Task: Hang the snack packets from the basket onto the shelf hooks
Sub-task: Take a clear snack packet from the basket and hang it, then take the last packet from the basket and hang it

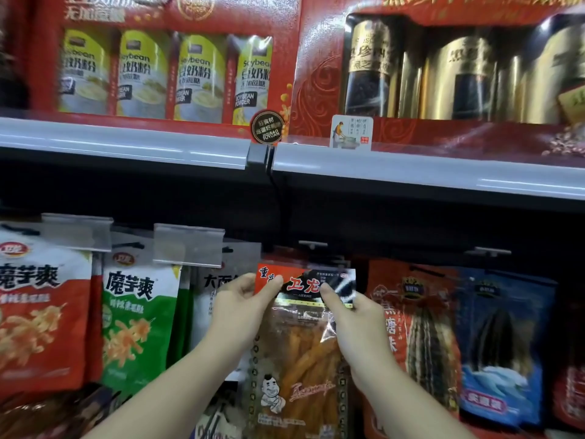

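A clear snack packet (300, 353) with a red and black header and orange strips inside is held up in front of the shelf. My left hand (240, 308) pinches its top left corner. My right hand (351, 315) pinches its top right edge. The packet's top sits just below a metal shelf hook (311, 244) in the dark gap under the upper shelf. The basket is out of view.
Hanging packets flank it: red (38, 312), green and white (136, 308) and grey (218, 280) ones at left, sunflower seed bags (421, 327) and blue bags (503, 343) at right. Clear price tag holders (188, 245) stick out above. Red gift boxes (177, 68) stand on the upper shelf (126, 144).
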The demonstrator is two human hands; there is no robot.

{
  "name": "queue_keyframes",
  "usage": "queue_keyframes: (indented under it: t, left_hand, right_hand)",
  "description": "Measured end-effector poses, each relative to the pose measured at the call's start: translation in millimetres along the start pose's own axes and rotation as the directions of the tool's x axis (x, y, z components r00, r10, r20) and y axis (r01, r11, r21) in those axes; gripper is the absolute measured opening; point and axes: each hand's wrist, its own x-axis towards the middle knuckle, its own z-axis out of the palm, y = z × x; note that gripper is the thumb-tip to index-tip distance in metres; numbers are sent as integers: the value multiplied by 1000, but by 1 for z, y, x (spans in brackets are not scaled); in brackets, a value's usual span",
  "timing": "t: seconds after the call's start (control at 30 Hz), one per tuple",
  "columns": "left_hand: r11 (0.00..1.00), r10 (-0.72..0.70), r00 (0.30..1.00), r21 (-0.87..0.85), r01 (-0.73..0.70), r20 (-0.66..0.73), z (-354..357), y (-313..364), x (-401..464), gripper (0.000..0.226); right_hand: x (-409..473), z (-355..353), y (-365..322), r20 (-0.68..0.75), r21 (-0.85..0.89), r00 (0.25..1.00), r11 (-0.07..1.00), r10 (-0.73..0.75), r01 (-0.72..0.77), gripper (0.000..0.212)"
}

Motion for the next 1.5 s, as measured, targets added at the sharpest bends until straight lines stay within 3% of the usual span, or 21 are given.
queue_keyframes:
  t: [0.1,0.17,0.23,0.43,0.5,0.6,0.7,0.77,0.87,0.97,1.1,1.23,1.37,1.5]
  left_hand:
    - [1000,12,999,18,-13,35,3,-3,10,16]
    - [999,17,999,47,-19,42,5,-5,15,10]
    - [998,-2,1000,61,1,24,7,-8,22,10]
    - [991,4,999,135,-10,39,3,-15,29,16]
    - [987,28,997,155,-39,73,-2,-17,28,16]
    - [951,66,997,299,-76,43,-10,-21,31,31]
    - [830,108,992,542,-128,69,-22,-17,26,37]
    - [673,107,985,719,-174,138,-34,-12,21,47]
    - [434,127,965,862,-261,229,-56,-12,13,51]
    - [206,195,919,902,-380,342,-82,-12,-5,46]
    - [-24,183,876,893,-450,447,-126,-12,-41,47]
    - [-112,89,921,922,-370,380,-184,-17,-78,47]
    - [-143,6,964,954,-263,267,-252,-17,-122,42]
    - [-242,-116,977,949,-201,177,-318,-19,-171,39]
  right_hand:
    - [11,4,4,-18,-26,1000,999,23,-23,51]
    - [16,5,4,-27,-36,1000,999,13,-14,41]
    - [21,6,7,-18,-49,1000,999,-18,17,30]
    - [25,11,22,-106,-125,993,991,-53,40,42]
    - [22,11,23,-135,-136,989,990,-53,35,32]
    - [13,12,19,-205,-238,977,971,-66,16,36]
    - [-1,12,16,-243,-344,965,939,-94,5,47]
    - [-13,11,17,-223,-476,964,879,-146,24,53]
    - [-36,11,13,-114,-802,946,590,-304,93,51]
    - [-59,19,9,92,-947,928,258,-360,194,45]
    - [-92,44,7,273,-947,914,83,-301,310,40]
    - [-129,76,13,422,-891,871,66,-252,450,40]
    - [-170,114,25,554,-808,820,143,-144,571,47]
    - [-219,154,33,621,-763,783,210,-23,611,47]
